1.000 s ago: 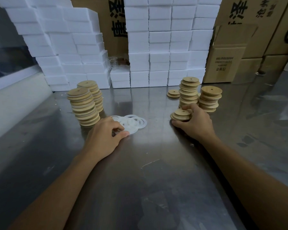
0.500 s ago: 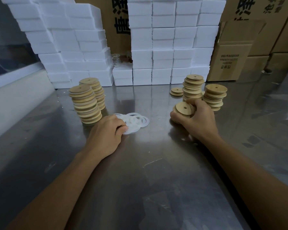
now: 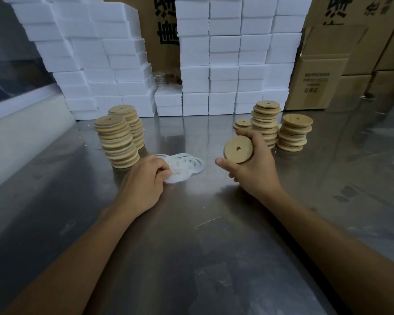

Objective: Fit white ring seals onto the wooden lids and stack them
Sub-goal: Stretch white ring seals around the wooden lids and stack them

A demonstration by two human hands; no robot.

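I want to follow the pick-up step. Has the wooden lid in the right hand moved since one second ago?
Yes. The wooden lid was lying beside the lid stacks; the right hand has lifted it off the table, tilted up.

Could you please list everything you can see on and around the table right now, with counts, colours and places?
Table: one, grey metal, fills the foreground.
Held lid: one, tan wood with a centre hole, tilted on edge, off the table, in the right hand.
White ring seals: a loose overlapping pile, count unclear, centre of the table.
Left lid stacks: two, tan wood, left of the seals.
Right lid stacks: two tall and one low, tan wood, behind the right hand.
White boxes: many, stacked along the back.
Cardboard cartons: several, brown, back right.
Left hand: one, fingers on the seal pile's near edge.
Right hand: one, grips the held lid.
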